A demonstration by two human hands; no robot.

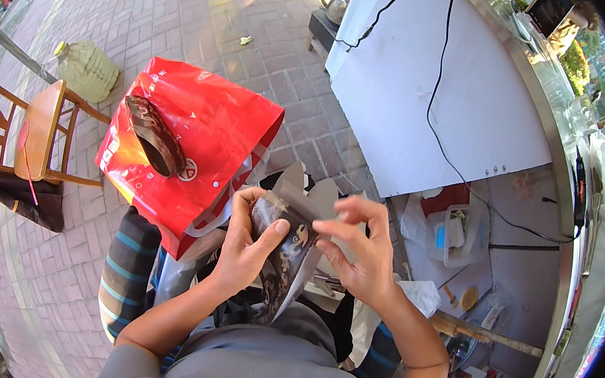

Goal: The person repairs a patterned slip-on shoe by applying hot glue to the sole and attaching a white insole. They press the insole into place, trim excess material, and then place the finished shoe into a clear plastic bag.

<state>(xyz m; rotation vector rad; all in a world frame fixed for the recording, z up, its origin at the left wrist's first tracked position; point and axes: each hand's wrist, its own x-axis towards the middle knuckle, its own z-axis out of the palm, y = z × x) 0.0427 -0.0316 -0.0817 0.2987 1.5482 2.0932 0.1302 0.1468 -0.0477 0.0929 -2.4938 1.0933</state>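
In front of my body, my left hand (pixel 248 247) is closed around a dark patterned piece (pixel 288 244) with pale flame-like curls. Its thumb presses on the patterned face. Grey rounded flaps (pixel 309 194) stand up from the far end of the piece, and a grey underside shows along its right edge. At that edge, my right hand (pixel 359 249) has thumb and forefinger bent close together; anything between them is too small to make out. On the red bag (pixel 232 116) ahead to the left lies a similar dark curved piece (pixel 154 137).
A wooden chair (pixel 42 128) and a pale plastic jug (pixel 87 70) stand left on the brick paving. To the right, a white panel (pixel 444 78) with a black cable leans beside shelves holding a clear plastic tub (pixel 463 235). A kettle (pixel 335 6) sits beyond. Striped cushioning (pixel 127 273) flanks me.
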